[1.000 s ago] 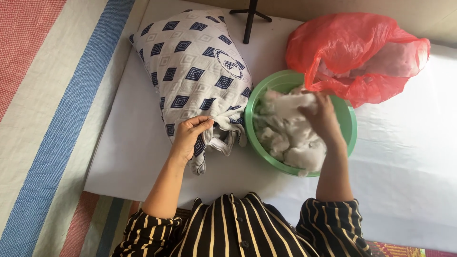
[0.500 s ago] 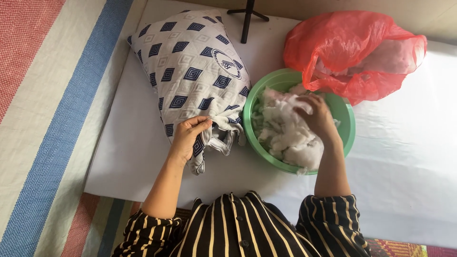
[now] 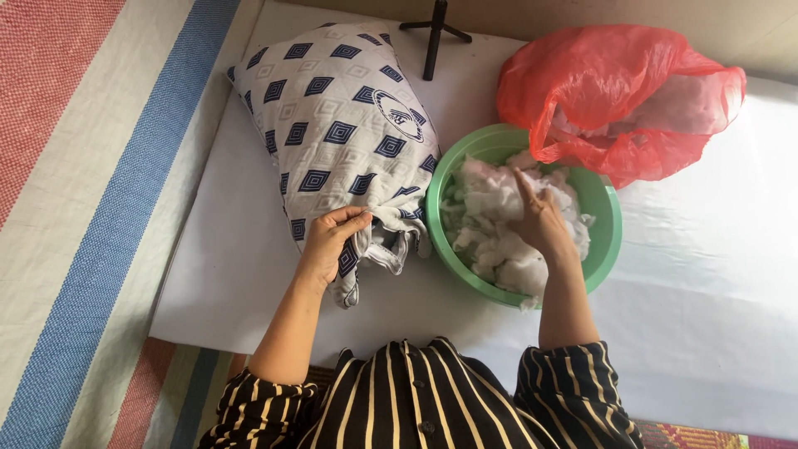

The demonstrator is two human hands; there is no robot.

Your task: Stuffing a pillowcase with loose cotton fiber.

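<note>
The gathered open end of the patterned pillow (image 3: 341, 125) is gripped by the left hand (image 3: 328, 241), while white stuffing (image 3: 490, 233) in the green basin (image 3: 603, 199) is grasped by the right hand (image 3: 539, 220).

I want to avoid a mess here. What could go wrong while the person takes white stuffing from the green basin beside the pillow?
1. The right hand digs into loose white stuffing heaped near the rim of the green basin; tufts may spill onto the white sheet.
2. The left hand pinches only the bunched opening of the patterned pillow; that grip might slip.
</note>
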